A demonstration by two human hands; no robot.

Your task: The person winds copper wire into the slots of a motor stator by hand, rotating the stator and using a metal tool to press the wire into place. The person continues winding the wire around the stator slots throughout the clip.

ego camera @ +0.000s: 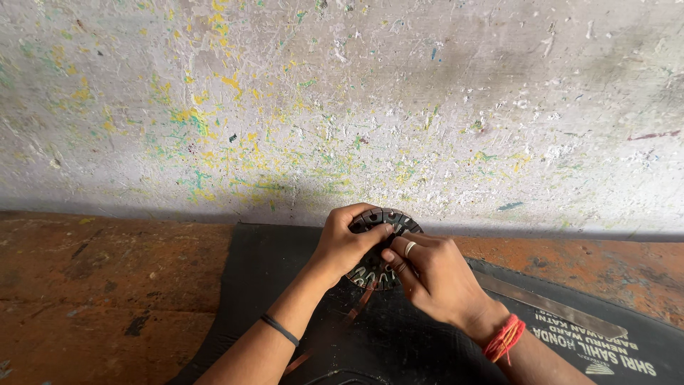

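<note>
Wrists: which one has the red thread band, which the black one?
The right hand has the red thread band at its wrist, plus a silver ring. The left hand has the thin black band. Both hold the slotted round core.

Dark grey slotted ring, black mat with white lettering, rust-orange floor, whitish wall flecked yellow and green, red thread wristband, black wristband

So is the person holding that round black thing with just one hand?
No, both the left hand and the right hand grip the round black slotted part.
</note>
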